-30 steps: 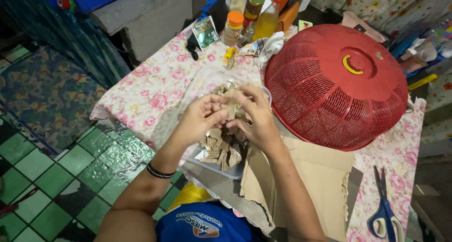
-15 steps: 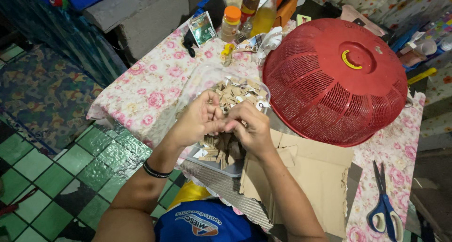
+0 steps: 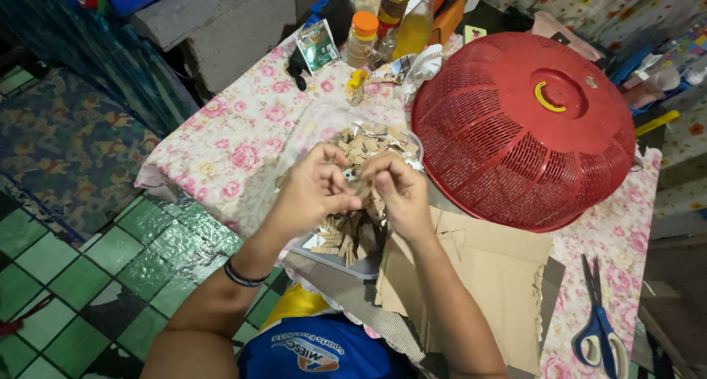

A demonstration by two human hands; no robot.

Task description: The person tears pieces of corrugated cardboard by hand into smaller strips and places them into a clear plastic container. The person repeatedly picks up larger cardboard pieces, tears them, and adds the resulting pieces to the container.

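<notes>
A: Position of the hands?

B: Both forearms reach forward from the near edge. Left hand [image 3: 313, 191] and right hand [image 3: 401, 191] meet fingertip to fingertip, pinched on a small cardboard piece [image 3: 361, 187].

A: Location?

B: Above the tray [image 3: 346, 260] of cardboard scraps [image 3: 368, 143]; red dome cover [image 3: 523, 125] far right on the surface [image 3: 236, 139].

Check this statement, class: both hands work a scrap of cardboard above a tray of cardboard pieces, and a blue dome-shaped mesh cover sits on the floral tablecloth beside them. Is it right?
One detail is wrong: the mesh cover is red, not blue, as the head view shows. The rest stands: left hand and right hand pinch a cardboard scrap above the tray on the floral tablecloth.
</notes>
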